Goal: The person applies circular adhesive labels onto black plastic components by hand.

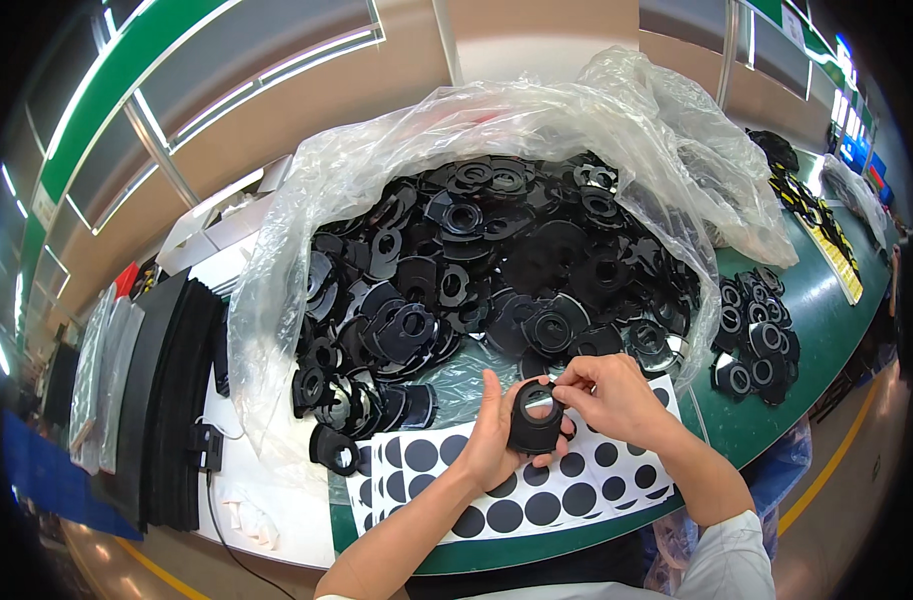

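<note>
A green tabletop [826, 320] carries a big clear plastic bag [376, 170], open at the top and heaped with black plastic parts [496, 260]. Just in front of the bag lies a white sheet of black round stickers [536, 500]. Right of the bag sits a small pile of black rings [751, 340]. Over the sheet, the left hand [491, 435] is clamped around one black ring part [534, 415], while the right hand [606, 395] pinches at its top edge with fingertips together.
</note>
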Available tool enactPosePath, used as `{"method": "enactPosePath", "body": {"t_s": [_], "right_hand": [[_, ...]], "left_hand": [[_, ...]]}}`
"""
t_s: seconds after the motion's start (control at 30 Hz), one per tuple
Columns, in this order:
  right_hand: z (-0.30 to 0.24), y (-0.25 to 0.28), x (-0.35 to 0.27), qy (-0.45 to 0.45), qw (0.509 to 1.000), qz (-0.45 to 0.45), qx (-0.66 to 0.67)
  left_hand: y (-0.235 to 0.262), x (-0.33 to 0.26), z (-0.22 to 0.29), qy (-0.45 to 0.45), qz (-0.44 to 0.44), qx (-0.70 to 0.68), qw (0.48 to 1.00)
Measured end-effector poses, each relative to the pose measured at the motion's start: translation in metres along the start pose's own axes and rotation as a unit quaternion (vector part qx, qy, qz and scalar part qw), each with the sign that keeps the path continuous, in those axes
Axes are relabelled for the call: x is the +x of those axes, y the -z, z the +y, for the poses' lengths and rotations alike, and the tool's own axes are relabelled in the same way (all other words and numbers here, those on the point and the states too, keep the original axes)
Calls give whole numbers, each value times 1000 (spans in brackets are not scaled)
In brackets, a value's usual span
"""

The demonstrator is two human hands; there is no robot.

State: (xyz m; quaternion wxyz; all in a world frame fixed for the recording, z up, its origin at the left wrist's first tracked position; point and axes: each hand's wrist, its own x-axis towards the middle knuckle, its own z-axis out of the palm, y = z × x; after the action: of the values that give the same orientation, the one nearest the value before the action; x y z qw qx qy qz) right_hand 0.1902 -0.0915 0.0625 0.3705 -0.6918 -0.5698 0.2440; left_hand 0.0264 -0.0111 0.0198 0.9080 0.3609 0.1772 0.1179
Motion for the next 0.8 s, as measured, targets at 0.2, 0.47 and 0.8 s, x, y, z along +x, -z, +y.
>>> {"method": "enactPosePath", "body": {"t_s": [0.2,0.47,0.8], "right_hand": [[9,17,10,122,959,227,-117],[68,145,-22,-38,747,483,-456],[-15,-7,-28,202,946,-226,-114]], "left_hand": [[4,-2,7,-67,-78,41,994],[50,-15,70,-323,358,715,506],[81,-5,65,-316,370,773,408]]}}
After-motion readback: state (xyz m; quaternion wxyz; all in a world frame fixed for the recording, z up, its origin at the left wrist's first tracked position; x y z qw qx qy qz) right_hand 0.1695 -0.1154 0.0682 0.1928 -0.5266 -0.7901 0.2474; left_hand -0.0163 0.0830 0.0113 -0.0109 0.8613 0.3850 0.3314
